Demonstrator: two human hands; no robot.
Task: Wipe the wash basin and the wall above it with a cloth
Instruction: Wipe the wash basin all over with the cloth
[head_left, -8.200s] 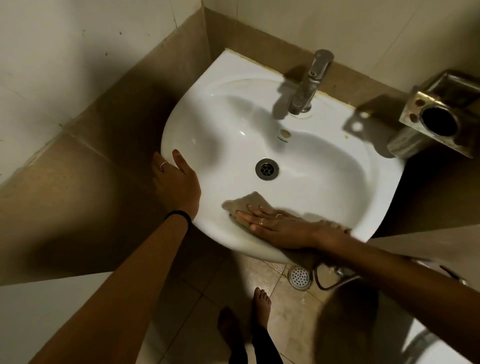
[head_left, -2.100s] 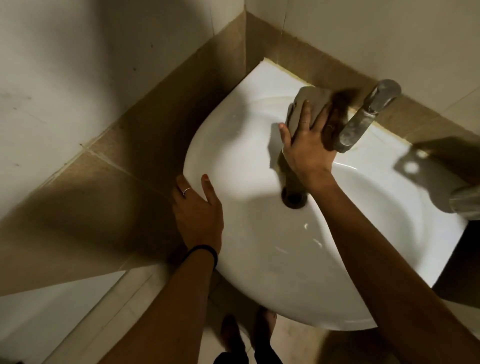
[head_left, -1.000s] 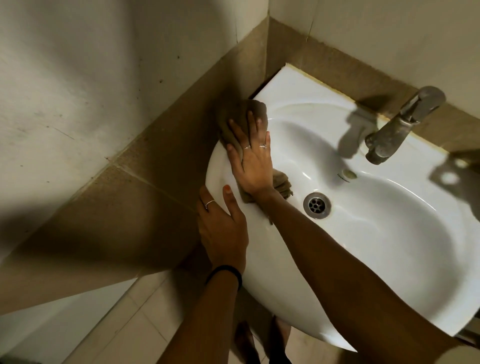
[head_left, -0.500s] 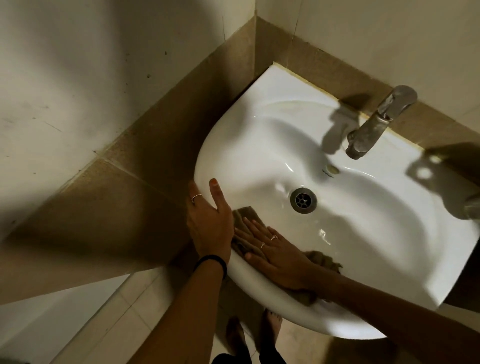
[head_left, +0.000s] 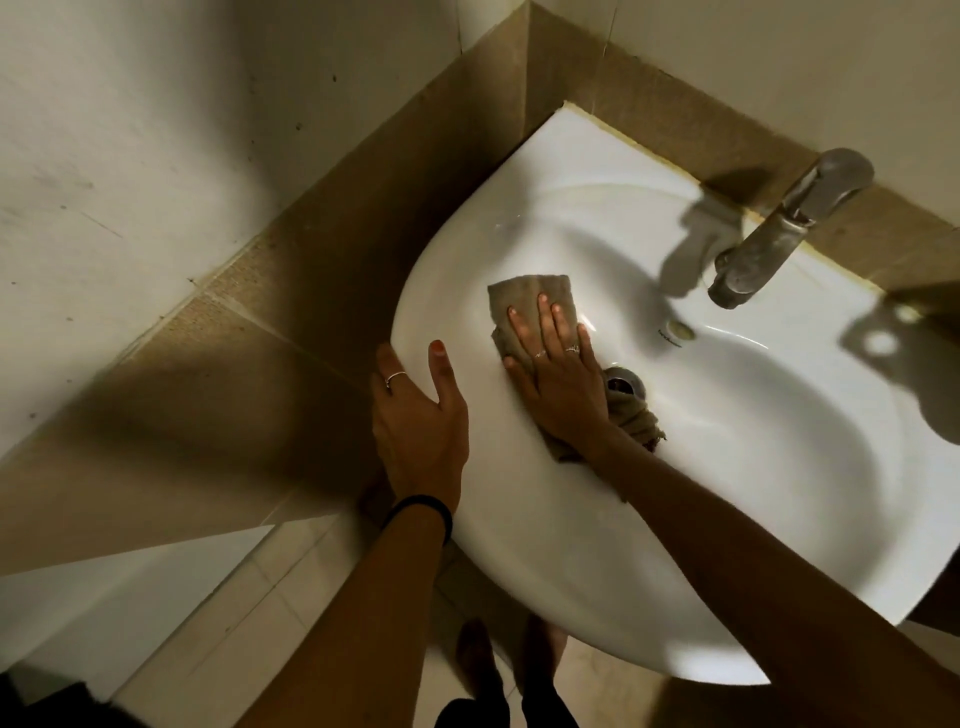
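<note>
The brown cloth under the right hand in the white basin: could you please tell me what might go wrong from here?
1. The brown cloth trails a frayed end over the metal drain; it might snag there.
2. The right hand wipes near the metal tap; a longer stroke might knock the spout.
3. The left hand braces on the white ceramic basin rim; on a wet rim it could slip.

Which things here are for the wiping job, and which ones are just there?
For the job:
- cloth, pressed flat by the right hand
- wash basin, steadied at its rim by the left hand
- wall above it, not being wiped now

Just there:
- tap
- drain
- floor tiles
</note>
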